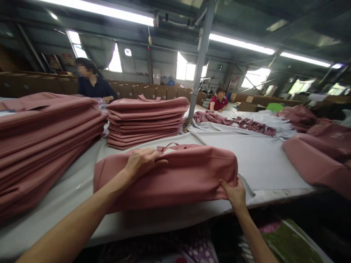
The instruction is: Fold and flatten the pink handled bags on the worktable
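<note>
Left grip [144,160] — atop pink cover [183,179] | right grip [234,191] — at right end

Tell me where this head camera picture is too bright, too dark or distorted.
In the head view, long white ceiling tubes and bright rectangular windows are blown out; below the white cloth-covered table shadow is deep; the long dusty-pink leathery item darkens along its lower edge; the grey metal post leans, perhaps camera tilt or lens distortion.
</note>
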A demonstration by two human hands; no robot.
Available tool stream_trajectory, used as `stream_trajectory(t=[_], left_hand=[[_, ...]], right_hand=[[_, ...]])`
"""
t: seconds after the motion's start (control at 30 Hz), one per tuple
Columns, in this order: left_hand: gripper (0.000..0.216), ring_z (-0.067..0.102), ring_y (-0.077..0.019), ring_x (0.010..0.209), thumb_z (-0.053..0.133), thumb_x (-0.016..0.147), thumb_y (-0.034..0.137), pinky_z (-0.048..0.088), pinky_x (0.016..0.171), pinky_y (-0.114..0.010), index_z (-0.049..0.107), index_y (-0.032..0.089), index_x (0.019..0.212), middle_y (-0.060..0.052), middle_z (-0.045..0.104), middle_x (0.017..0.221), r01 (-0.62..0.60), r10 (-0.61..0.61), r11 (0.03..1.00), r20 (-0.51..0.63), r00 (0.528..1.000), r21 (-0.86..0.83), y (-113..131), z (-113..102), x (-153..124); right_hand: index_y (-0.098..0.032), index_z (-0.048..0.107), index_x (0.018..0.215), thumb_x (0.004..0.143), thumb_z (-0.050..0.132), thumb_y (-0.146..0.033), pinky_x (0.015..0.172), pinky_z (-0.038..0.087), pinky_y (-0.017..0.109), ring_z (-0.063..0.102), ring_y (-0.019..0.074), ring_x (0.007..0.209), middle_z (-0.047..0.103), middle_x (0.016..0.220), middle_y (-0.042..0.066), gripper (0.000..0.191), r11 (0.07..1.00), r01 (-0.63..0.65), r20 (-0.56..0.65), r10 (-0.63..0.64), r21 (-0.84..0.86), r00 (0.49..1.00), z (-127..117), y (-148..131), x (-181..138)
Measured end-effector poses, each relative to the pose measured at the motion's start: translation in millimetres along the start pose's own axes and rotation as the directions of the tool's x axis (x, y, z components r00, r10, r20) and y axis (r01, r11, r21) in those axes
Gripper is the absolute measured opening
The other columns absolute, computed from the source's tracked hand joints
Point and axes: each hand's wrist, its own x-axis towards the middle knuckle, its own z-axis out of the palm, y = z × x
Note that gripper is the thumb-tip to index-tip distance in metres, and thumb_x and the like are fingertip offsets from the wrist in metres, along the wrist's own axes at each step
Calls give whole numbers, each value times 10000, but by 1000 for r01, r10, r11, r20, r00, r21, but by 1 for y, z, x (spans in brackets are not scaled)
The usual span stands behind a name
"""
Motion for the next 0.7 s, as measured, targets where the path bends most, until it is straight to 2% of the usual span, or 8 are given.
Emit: stream_trajectory(t=[0.13,0.23,0.43,0.53,0.57,0.6,0.67,0.7], left_hand=[[530,575,-178,573,426,910,592,303,512,-262,595,156,660,-54,620,625,1,1,1000,75,997,-15,24,36,-29],[516,593,-193,578,455,898,586,299,497,-263,598,143,674,-71,635,638,34,-31,999,121,992,-22,28,52,-31],[505,647,-240,719,465,883,604,376,562,-275,627,135,788,-106,679,779,50,-39,998,201,979,-46,19,30,5],[509,652,-239,712,466,883,603,397,571,-273,633,130,794,-101,676,767,83,-69,995,244,967,-50,18,23,6],[507,654,-242,721,467,883,601,407,578,-275,634,130,799,-100,677,772,92,-76,994,257,963,-52,18,22,4],[504,656,-247,735,468,882,600,417,586,-280,634,131,805,-101,679,783,99,-81,994,269,960,-55,18,22,2],[498,659,-262,762,469,883,597,433,601,-294,634,131,820,-106,684,807,109,-86,992,290,953,-64,19,20,1],[497,660,-267,770,467,884,595,439,608,-301,634,130,828,-110,685,814,112,-87,991,300,950,-68,20,20,1]], right_hand=[[-216,501,948,571,604,-729,669,428,388,582,291,726,611,793,60,645,983,1,54,9,-184,999,8,26,1],[-224,473,1012,622,533,-759,674,427,397,589,300,715,604,788,55,665,961,54,113,-23,-271,993,17,40,5],[-188,518,1015,684,479,-749,661,481,458,611,340,698,605,706,75,653,922,183,273,-90,-340,958,4,32,20],[-125,544,1184,768,498,-666,783,477,567,618,408,888,651,957,192,684,836,425,215,-370,-347,904,-17,-2,5],[-131,523,1256,818,499,-601,859,462,577,597,405,1000,628,1098,202,643,768,561,188,-529,-309,827,-24,-19,-6],[-162,504,1307,865,502,-513,926,455,548,570,374,1093,596,1210,174,565,673,703,200,-674,-230,711,-29,-37,-18],[-260,472,1360,908,514,-329,983,474,423,550,274,1170,568,1297,67,459,444,894,400,-831,57,387,-30,-74,-45],[-294,451,1379,910,521,-275,1005,468,378,538,238,1192,558,1314,30,474,338,915,538,-824,220,175,-25,-89,-56]])
